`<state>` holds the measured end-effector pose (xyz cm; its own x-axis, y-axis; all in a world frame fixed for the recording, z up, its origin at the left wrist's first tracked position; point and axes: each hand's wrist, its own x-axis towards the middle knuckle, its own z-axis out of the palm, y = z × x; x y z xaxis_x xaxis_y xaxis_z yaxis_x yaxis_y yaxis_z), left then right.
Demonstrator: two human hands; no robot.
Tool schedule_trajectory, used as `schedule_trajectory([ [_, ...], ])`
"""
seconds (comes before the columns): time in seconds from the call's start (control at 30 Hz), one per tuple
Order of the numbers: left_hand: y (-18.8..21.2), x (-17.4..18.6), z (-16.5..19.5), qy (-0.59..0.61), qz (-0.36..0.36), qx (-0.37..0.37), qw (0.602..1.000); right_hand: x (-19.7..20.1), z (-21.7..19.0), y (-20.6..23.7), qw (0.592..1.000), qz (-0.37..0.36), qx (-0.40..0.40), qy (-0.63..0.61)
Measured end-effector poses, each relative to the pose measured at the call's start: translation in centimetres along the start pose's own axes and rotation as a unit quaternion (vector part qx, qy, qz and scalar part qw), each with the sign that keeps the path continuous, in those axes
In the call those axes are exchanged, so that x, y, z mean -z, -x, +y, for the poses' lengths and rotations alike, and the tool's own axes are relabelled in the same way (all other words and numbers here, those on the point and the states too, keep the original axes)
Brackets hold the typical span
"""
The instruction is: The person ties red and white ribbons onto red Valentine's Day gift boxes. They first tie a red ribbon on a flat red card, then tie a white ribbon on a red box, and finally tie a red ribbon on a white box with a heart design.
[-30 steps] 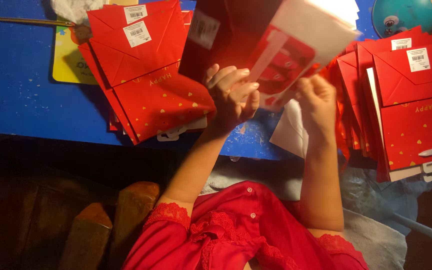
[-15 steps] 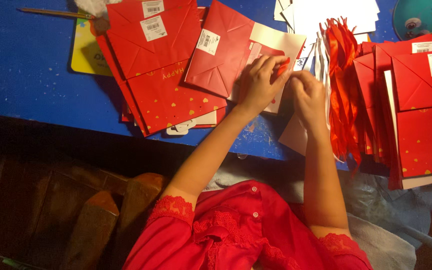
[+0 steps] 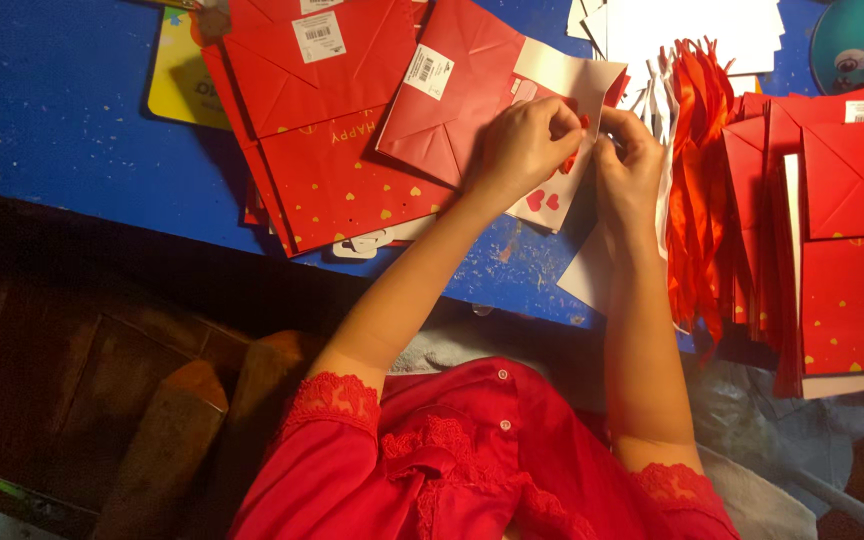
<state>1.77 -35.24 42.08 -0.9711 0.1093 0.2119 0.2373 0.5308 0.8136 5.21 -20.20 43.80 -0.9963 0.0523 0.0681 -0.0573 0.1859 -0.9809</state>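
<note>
Since the earlier frame we had laid the red paper gift bag (image 3: 472, 100) flat at twelve o'clock, left hand (image 3: 522, 150) and right hand (image 3: 632, 165) pinching its light, creasable white-lined mouth, best held by that folded edge.

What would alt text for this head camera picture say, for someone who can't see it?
Seen from above, a person's left hand and right hand work at the open edge of a flat red paper gift bag on a blue table. Stacks of similar red bags and a bundle of red ribbons lie alongside.
</note>
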Motion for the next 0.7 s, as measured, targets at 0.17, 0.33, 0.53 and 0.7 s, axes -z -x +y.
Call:
schedule_trajectory([
  [0.17,-0.4,0.5,-0.8,0.078,-0.080,0.076,0.991,0.3,2.0,-0.2,0.999,0.013,0.025,-0.023],
  [0.33,-1.1,0.4,-1.9,0.163,-0.070,0.032,0.984,0.0,3.1,-1.3,0.999,-0.009,0.047,0.017],
  [0.53,-1.8,0.4,-2.4,0.133,-0.074,0.037,0.988,-0.6,2.6,-2.0,0.999,-0.022,0.031,0.007],
  [0.7,-1.8,0.7,-2.6,0.113,-0.097,0.046,0.988,-0.5,2.9,-2.6,0.997,-0.038,0.031,0.057],
])
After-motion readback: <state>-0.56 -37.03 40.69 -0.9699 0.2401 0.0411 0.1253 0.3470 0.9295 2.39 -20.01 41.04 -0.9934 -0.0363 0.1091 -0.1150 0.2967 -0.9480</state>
